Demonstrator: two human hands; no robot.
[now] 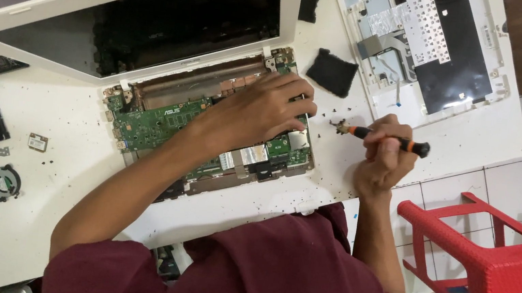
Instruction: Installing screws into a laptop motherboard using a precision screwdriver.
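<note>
The left hand (265,109) lies flat and open-fingered on the green motherboard (160,126) in the laptop base, while the right hand (384,151) — just right of the board — grips a screwdriver (383,138), shaft level, tip toward it

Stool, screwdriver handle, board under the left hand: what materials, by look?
Stool: moulded plastic, textured red seat. Screwdriver in right hand: black-and-orange grip, likely plastic or rubber. Board under left hand: green laminate, matte; copper-coloured strip looks metallic.
</note>
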